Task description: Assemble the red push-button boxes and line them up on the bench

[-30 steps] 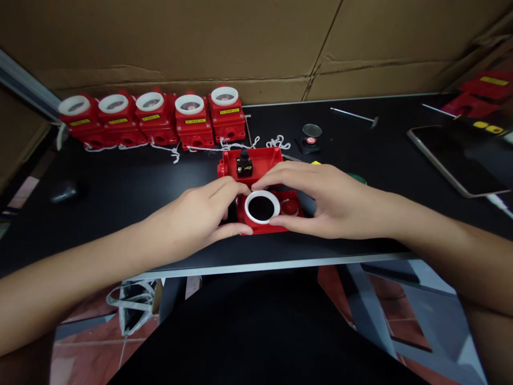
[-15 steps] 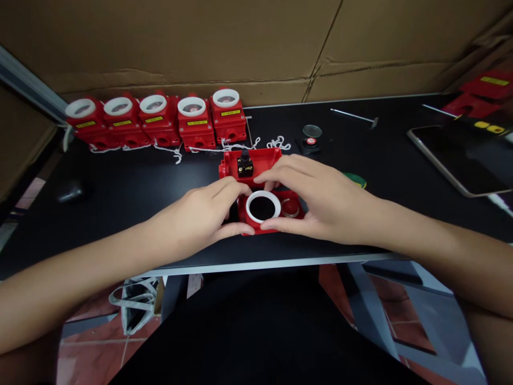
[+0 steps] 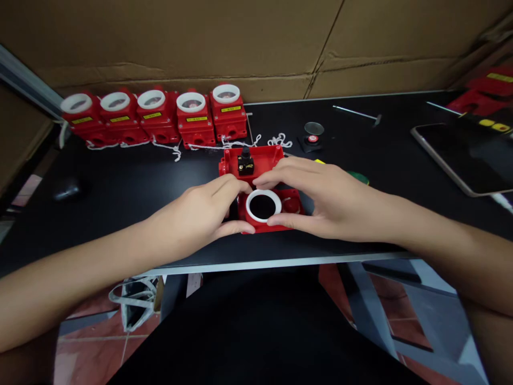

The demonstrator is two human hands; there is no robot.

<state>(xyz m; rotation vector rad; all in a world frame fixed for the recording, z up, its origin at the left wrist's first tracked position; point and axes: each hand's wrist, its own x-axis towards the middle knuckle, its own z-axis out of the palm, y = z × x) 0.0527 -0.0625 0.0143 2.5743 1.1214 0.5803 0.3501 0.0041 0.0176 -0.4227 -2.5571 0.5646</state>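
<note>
A red cover (image 3: 266,226) with a white ring (image 3: 278,213) around a dark round opening lies near the table's front edge. My left hand (image 3: 208,211) grips the cover's left side, thumb at the front and fingers behind. Around the ring's right side curves my right hand (image 3: 320,200), its thumb and fingers apart, the thumb touching the ring's lower right. Just behind the cover is an open red box (image 3: 264,156) holding a black switch block (image 3: 246,164). A small red round part (image 3: 291,205) shows between my right thumb and fingers.
Several red boxes with white rings (image 3: 191,102) stand at the back left, with white cords in front. A black mouse (image 3: 68,189) lies left. Behind are a glass disc (image 3: 314,128) and a hammer-like tool (image 3: 356,113); a phone (image 3: 460,155) lies right.
My right hand has shifted slightly right and opened a little around the ring. My left hand keeps its place on the cover. The view has tilted slightly.
</note>
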